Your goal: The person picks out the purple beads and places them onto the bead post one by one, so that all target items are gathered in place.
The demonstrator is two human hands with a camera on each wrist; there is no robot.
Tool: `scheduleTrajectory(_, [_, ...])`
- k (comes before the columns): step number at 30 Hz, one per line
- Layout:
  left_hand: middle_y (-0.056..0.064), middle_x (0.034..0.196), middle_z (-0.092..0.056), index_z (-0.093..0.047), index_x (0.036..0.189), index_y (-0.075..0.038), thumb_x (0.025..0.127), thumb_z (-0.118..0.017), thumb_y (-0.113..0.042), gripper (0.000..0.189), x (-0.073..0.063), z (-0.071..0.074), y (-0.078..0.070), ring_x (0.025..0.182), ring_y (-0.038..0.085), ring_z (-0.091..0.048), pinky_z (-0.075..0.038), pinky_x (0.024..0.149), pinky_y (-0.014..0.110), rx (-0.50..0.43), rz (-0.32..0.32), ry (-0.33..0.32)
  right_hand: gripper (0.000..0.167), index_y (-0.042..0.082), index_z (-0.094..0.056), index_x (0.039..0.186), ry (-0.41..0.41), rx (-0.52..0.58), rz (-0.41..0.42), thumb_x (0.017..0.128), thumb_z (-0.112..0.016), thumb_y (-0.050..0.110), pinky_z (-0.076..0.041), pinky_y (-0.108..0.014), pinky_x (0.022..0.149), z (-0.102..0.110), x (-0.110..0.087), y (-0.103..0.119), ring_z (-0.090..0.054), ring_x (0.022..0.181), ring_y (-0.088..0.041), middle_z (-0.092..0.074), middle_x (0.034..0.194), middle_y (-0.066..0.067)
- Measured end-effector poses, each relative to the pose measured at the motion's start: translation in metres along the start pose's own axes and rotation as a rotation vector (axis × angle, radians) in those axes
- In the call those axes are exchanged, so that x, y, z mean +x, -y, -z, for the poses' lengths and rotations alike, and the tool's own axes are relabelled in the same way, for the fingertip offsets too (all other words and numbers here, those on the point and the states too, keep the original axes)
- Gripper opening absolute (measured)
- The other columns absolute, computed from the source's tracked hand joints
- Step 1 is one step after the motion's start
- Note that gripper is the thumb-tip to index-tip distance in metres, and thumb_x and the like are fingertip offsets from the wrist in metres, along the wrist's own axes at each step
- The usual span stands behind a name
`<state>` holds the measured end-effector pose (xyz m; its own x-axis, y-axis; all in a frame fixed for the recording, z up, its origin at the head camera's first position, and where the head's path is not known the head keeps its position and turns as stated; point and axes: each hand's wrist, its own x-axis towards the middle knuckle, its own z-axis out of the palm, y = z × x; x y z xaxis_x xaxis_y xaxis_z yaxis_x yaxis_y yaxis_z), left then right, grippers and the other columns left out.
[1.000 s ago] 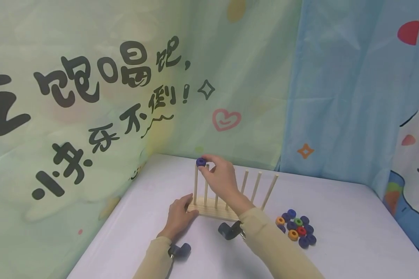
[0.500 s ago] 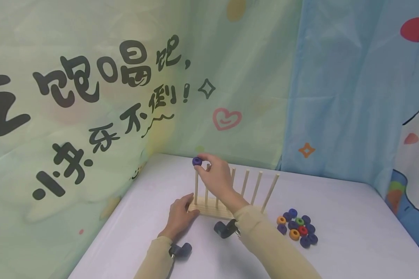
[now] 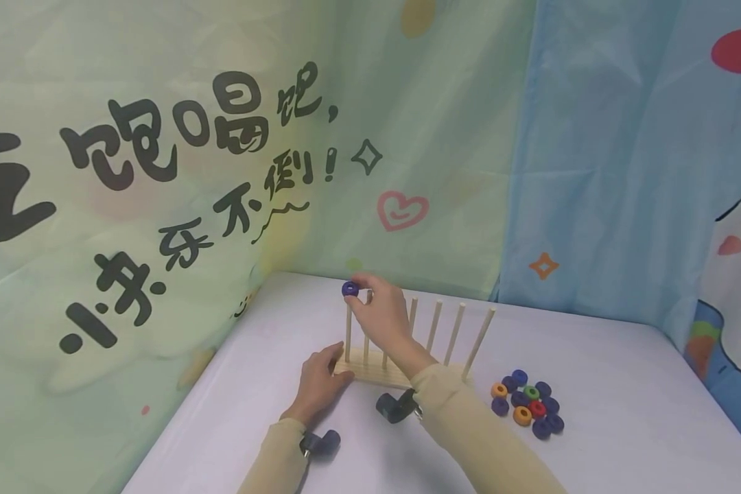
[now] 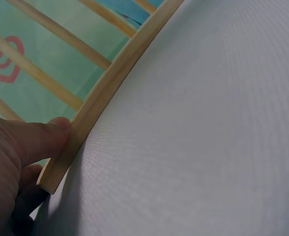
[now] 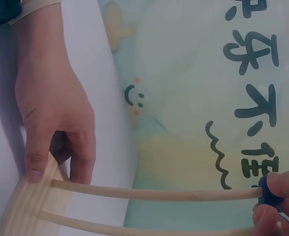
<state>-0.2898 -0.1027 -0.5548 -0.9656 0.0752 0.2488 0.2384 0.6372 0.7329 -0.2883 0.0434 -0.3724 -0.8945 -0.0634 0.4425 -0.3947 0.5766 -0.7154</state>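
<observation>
A dark blue ring-shaped bead (image 3: 350, 289) is pinched between the thumb and fingers of my right hand (image 3: 384, 314). It sits against the top end of the leftmost peg (image 3: 348, 333); how far the peg enters its hole I cannot tell. In the right wrist view the same bead (image 5: 270, 192) meets the peg's tip. My left hand (image 3: 317, 384) grips the left end of the wooden base (image 3: 370, 374), thumb on the near side, as the left wrist view shows on the base's edge (image 4: 102, 96). Several upright pegs stand in a row, partly hidden by my right hand.
Right of the rack, a loose cluster of beads lies on the white table (image 3: 617, 412): several dark blue ones, a green bead (image 3: 532, 392), a red bead (image 3: 537, 409) and two orange, one being the nearer orange bead (image 3: 522, 416). Printed curtains (image 3: 444, 137) hang behind.
My right hand has carried the dark blue bead a little left, onto the leftmost peg's top, then slightly down. My left hand keeps its grip on the base.
</observation>
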Motion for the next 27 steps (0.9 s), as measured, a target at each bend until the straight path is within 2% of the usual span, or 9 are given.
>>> scheduleTrajectory(3, [0.008,0.118,-0.066,-0.055,0.137,-0.009,0.08,-0.076,-0.026,0.063,0.0,-0.001,0.0,0.103,0.023,-0.057,-0.041,0.097,0.051,0.007,0.001,0.0,0.033,0.012,-0.068,0.119,0.002,-0.011,-0.013,0.087,-0.073,0.02,-0.041,-0.028,0.058,-0.001,-0.001,-0.002,-0.048,0.055,-0.011,-0.072,0.11,0.0])
scheduleTrajectory(10, [0.009,0.121,-0.065,-0.051,0.14,-0.009,0.079,-0.077,-0.026,0.068,0.001,-0.001,0.0,0.106,0.026,-0.056,-0.041,0.098,0.05,0.0,0.029,0.004,0.032,0.014,-0.068,0.117,0.008,-0.025,-0.028,0.087,-0.073,0.023,-0.04,-0.027,0.053,-0.003,-0.001,-0.005,-0.045,0.05,-0.01,-0.072,0.109,0.001])
scheduleTrajectory(16, [0.009,0.121,-0.065,-0.044,0.145,-0.007,0.079,-0.078,-0.025,0.077,0.001,-0.001,0.0,0.098,0.023,-0.056,-0.044,0.091,0.049,0.012,0.019,0.004,0.03,0.013,-0.069,0.116,0.007,-0.028,-0.033,0.087,-0.071,0.022,-0.042,-0.026,0.053,-0.002,-0.004,-0.008,-0.047,0.054,-0.009,-0.072,0.109,0.001])
scheduleTrajectory(19, [0.006,0.125,-0.064,-0.042,0.146,-0.006,0.08,-0.078,-0.025,0.078,0.001,-0.001,0.0,0.098,0.021,-0.056,-0.045,0.09,0.047,0.011,0.02,0.004,0.029,0.014,-0.069,0.116,0.002,-0.02,-0.021,0.088,-0.071,0.022,-0.043,-0.025,0.057,-0.002,-0.005,-0.009,-0.051,0.06,-0.008,-0.071,0.109,0.002])
scheduleTrajectory(23, [0.006,0.128,-0.063,-0.042,0.146,-0.007,0.08,-0.078,-0.024,0.077,0.001,-0.001,-0.001,0.1,0.022,-0.056,-0.045,0.091,0.047,0.007,0.026,0.005,0.03,0.014,-0.068,0.117,-0.011,0.013,-0.003,0.088,-0.069,0.02,-0.043,-0.025,0.051,0.0,-0.008,-0.009,-0.051,0.058,-0.009,-0.068,0.112,0.001])
scheduleTrajectory(27, [0.008,0.126,-0.063,-0.043,0.146,-0.008,0.08,-0.078,-0.025,0.076,0.001,-0.001,-0.003,0.102,0.024,-0.057,-0.045,0.093,0.048,0.008,0.041,0.009,0.029,0.013,-0.068,0.117,-0.06,0.036,0.064,0.088,-0.069,0.016,-0.046,-0.024,0.049,0.003,-0.012,-0.008,-0.057,0.062,-0.009,-0.065,0.116,-0.002])
